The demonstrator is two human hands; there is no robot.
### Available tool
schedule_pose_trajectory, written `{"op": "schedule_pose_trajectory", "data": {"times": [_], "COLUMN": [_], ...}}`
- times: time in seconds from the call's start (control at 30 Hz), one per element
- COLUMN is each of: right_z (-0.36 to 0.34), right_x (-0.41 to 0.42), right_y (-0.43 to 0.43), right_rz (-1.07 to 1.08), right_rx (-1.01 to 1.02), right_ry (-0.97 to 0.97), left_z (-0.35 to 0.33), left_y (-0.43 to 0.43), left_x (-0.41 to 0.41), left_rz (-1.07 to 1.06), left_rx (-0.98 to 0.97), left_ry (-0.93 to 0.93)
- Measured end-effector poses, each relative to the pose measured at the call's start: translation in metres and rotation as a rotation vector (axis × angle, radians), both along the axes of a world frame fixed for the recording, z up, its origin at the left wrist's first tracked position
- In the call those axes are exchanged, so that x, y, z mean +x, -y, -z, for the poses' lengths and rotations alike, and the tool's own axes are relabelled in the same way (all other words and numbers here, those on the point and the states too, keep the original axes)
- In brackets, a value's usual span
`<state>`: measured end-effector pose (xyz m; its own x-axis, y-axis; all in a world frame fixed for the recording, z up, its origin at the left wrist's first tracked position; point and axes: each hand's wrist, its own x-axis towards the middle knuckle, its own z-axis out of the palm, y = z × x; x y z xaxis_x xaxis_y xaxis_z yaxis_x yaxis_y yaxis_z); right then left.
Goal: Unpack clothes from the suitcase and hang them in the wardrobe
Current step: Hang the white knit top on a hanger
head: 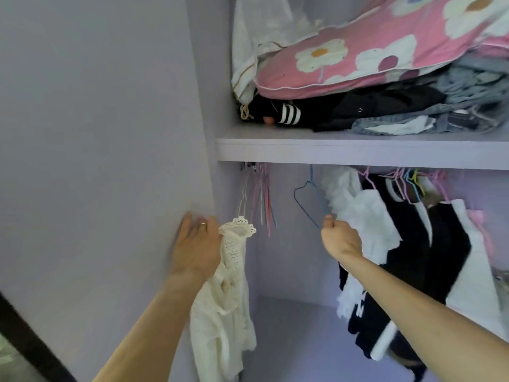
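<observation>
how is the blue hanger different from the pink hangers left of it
The blue hanger is single, tilted askew and gripped at its lower corner by the right hand; the pink hangers hang bunched, straight and untouched. Both are thin, bare and hang under the shelf.

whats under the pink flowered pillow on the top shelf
A pile of clothes: a black garment with white stripes, another dark piece, denim at right. The pillow covers the pile's top and back.

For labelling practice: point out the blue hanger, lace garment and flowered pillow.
blue hanger (294,194), head view, left wire bend.
lace garment (220,307), head view, mid cloth.
flowered pillow (385,62), head view, pink cover.
</observation>
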<state>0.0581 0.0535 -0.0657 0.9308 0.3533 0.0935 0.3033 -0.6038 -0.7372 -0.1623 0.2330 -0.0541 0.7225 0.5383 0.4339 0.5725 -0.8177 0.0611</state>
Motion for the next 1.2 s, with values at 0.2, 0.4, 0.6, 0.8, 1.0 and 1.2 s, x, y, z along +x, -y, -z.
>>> {"op": "schedule_pose_trajectory", "data": {"times": [0.2,0.4,0.6,0.8,1.0,1.2], "right_z": [-0.009,-0.025,0.007,0.013,-0.011,-0.003], "right_x": [-0.056,-0.126,-0.155,-0.148,-0.101,-0.092], "right_y": [0.133,0.240,0.311,0.366,0.374,0.397], "right_rz": [0.071,-0.029,-0.049,-0.221,-0.012,0.185], "right_rx": [0.336,0.481,0.462,0.180,0.745,0.548], "right_ry": [-0.434,-0.627,-0.770,-0.528,-0.774,-0.557], "left_z": [0.007,0.028,0.045,0.051,0.045,0.033], "left_y": [0.088,0.178,0.247,0.312,0.363,0.373], "left_x": [0.004,0.026,0.036,0.033,0.037,0.052], "left_rz": [0.078,0.111,0.220,0.361,0.535,0.417], "left_rx": [-1.000,-1.284,-1.592,-1.472,-1.182,-1.104], "left_ry": [0.320,0.278,0.208,0.093,-0.158,-0.086]}}
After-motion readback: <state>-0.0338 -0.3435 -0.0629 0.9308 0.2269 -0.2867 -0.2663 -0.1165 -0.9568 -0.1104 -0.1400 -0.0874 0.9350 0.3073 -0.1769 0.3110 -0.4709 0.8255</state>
